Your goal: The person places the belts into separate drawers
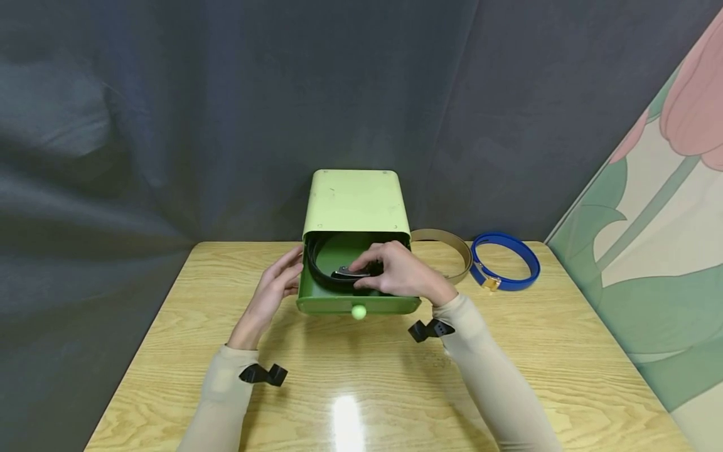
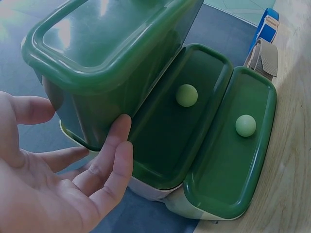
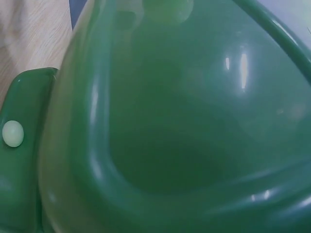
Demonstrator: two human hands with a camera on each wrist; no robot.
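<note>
A pale green cabinet (image 1: 356, 201) stands at the back of the table with its top green drawer (image 1: 322, 306) pulled out. Inside that drawer lies a coiled black belt (image 1: 314, 263) with a dark, shiny buckle (image 1: 343, 274). My right hand (image 1: 403, 270) reaches in from the right and pinches the belt at its buckle end; the drawer front fills the right wrist view and hides this hand there. At the drawer's left side, my left hand (image 1: 270, 298) has its fingers loosely bent, fingertips right at the drawer wall (image 2: 80, 114).
Two lower drawers, a middle one (image 2: 160, 131) and a bottom one (image 2: 228, 170), are closed, each with a round pale knob. Right of the cabinet lie a coiled tan belt (image 1: 464, 251) and a coiled blue belt (image 1: 531, 258) with a gold buckle. A dark curtain (image 1: 361, 81) hangs behind.
</note>
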